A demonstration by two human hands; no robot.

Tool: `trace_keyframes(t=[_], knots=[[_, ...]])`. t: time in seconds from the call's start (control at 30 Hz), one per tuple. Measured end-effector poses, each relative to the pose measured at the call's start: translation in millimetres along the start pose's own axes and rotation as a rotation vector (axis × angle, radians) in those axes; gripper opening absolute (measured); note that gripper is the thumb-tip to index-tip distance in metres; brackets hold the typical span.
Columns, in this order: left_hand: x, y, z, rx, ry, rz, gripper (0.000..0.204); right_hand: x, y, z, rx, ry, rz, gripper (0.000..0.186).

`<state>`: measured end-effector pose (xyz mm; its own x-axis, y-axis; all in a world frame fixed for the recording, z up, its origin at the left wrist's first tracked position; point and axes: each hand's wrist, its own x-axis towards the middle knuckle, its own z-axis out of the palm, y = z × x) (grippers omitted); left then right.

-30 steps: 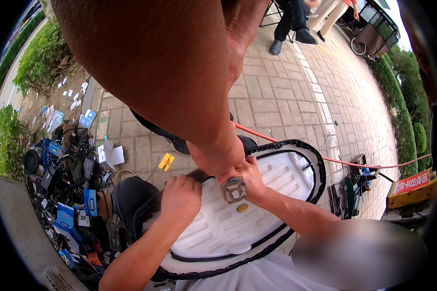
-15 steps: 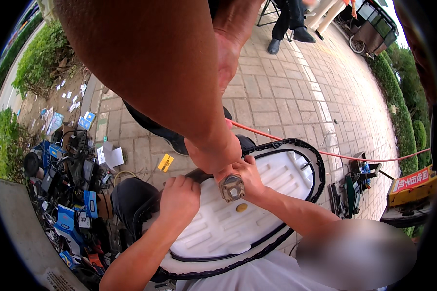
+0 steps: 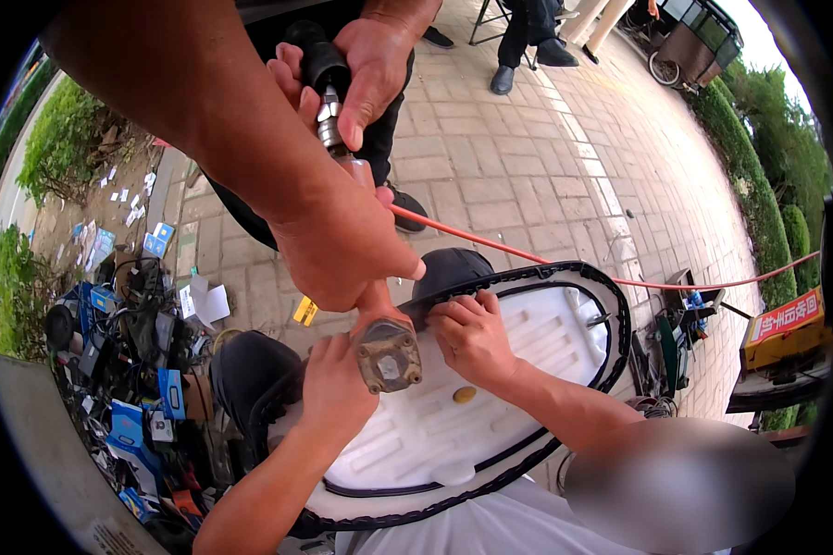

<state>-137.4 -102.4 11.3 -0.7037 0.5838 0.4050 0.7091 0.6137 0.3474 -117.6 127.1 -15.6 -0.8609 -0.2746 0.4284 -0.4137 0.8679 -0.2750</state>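
An upturned scooter seat lies across my lap, its white plastic base (image 3: 379,444) facing up and its dark cover edge (image 3: 528,274) running round the rim. My left hand (image 3: 335,393) is closed over the far left edge of the seat cover, partly behind a tool. At the far edge, my right hand (image 3: 477,338) pinches the cover with curled fingers. Another person's arm reaches in from above, one hand (image 3: 338,245) around an orange air-powered tool (image 3: 389,356), probably a stapler. Its square metal head hangs beside my left hand. That person's other hand (image 3: 379,65) holds the metal hose coupling (image 3: 329,111).
An orange-red hose (image 3: 491,242) crosses the paving to the right. Electronic scrap and blue boxes (image 3: 130,435) are heaped on the left. Tools (image 3: 671,347) stand at the right, near a yellow box (image 3: 787,338). Seated people's legs (image 3: 528,37) are farther off.
The other person's tool has moved left, from between my hands to beside my left hand. Their second hand and the hose coupling have come into view. My hands stay at the cover edge.
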Motion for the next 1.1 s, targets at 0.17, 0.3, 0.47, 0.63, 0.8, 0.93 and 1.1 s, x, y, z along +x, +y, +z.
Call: trace_keyframes(t=[0.17,0.3,0.47,0.63,0.8,0.93,1.1], knots=[[-6,4,-7,0.026,-0.014,0.034,0.012,-6,-5,-4,-0.034,0.055,-0.018,0.018],[-13,4,-11,-0.006,-0.012,-0.026,0.01,-1,-11,-9,-0.1,0.09,-0.076,0.025],[-16,-4,-14,-0.117,-0.106,-0.127,0.021,14,-24,-6,-0.18,0.028,-0.214,0.037],[-10,-3,-9,-0.172,0.059,-0.045,0.02,14,-13,6,-0.038,0.131,-0.261,0.029],[-14,-3,-3,-0.159,0.083,-0.082,0.023,12,-6,-2,0.009,0.12,-0.301,0.032],[-13,2,-5,-0.313,0.002,-0.23,0.026,10,-1,0,0.017,0.077,-0.338,0.031],[-20,3,0,-0.36,-0.018,-0.33,0.033,12,0,4,0.033,0.113,-0.34,0.021]])
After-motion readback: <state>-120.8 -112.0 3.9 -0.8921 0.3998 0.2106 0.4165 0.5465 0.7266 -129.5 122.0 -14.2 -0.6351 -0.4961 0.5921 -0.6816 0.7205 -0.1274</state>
